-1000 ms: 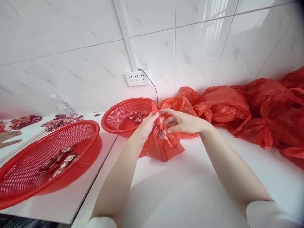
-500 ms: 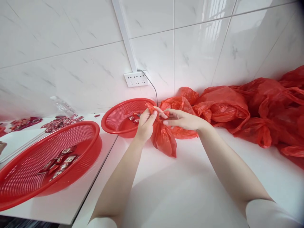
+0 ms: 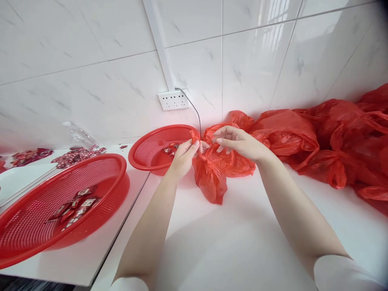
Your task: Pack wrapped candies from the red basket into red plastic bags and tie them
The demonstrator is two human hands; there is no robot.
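A knotted red plastic bag [image 3: 210, 182] hangs low over the white table, its lower part bunched below the knot. My left hand [image 3: 185, 155] pinches the top of this bag between thumb and fingers. To the right of the knot, my right hand [image 3: 235, 142] is held with its fingers apart and curved, nothing visible between them. Just behind it lies another red plastic bag [image 3: 239, 165], partly hidden by the hand.
A red basket [image 3: 145, 139] with small packets stands behind my left hand. Nearer left is a larger red basket [image 3: 117, 194] with packets. Red bags [image 3: 342, 133] are heaped along the wall at right. A plastic bottle [image 3: 80, 136], loose packets [image 3: 77, 157] and a cable lie beyond.
My right hand has let go of the bag top and moved slightly up and right, its fingers spreading. My left hand has shifted a little left, still pinching the bag.
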